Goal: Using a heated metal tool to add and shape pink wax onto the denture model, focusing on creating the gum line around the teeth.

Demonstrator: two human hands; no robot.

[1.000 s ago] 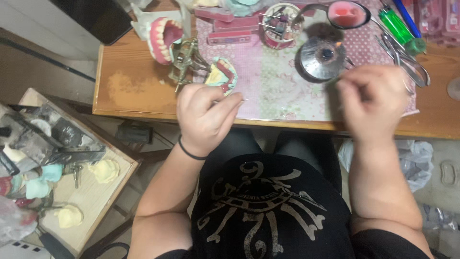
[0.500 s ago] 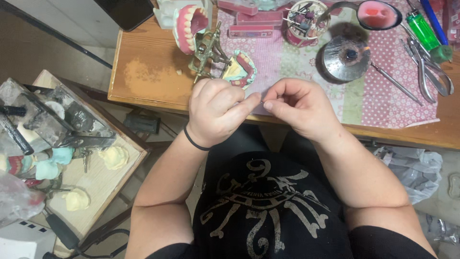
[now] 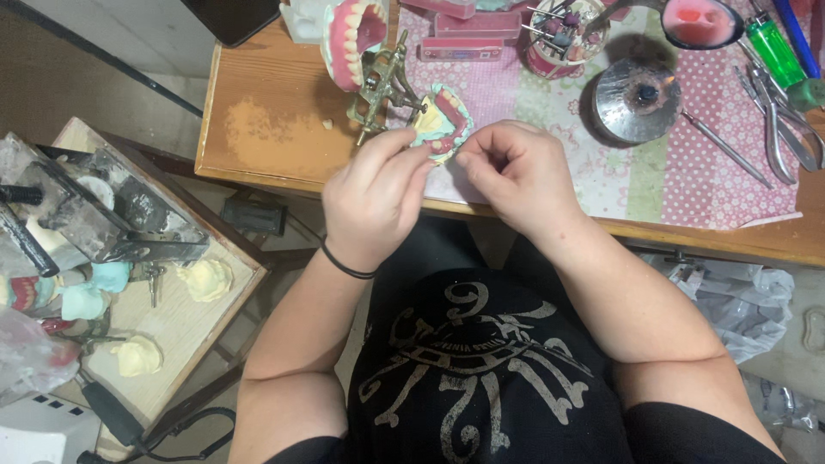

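A wooden surface (image 3: pixel 284 129) is seen from above, partly covered by a patterned pink and green mat (image 3: pixel 601 172). On it stand a brass-coloured articulator (image 3: pixel 378 82) carrying a pink denture with white teeth, a round metal dish (image 3: pixel 636 99), a cup of burs (image 3: pixel 563 34) and pliers (image 3: pixel 782 120). Both hands are brought together at the near edge of the surface. The left hand (image 3: pixel 374 198) is closed, its fingers pinched against the lower rim of a denture model (image 3: pixel 443 120), a horseshoe arch of pale yellow stone with green and pink wax. The model lies just beyond the fingers, its long axis tilted away toward the articulator. The right hand (image 3: pixel 516 176) is curled shut beside it, touching or almost touching its right edge; whether something small is pinched there cannot be told. The left hand is the nearer.
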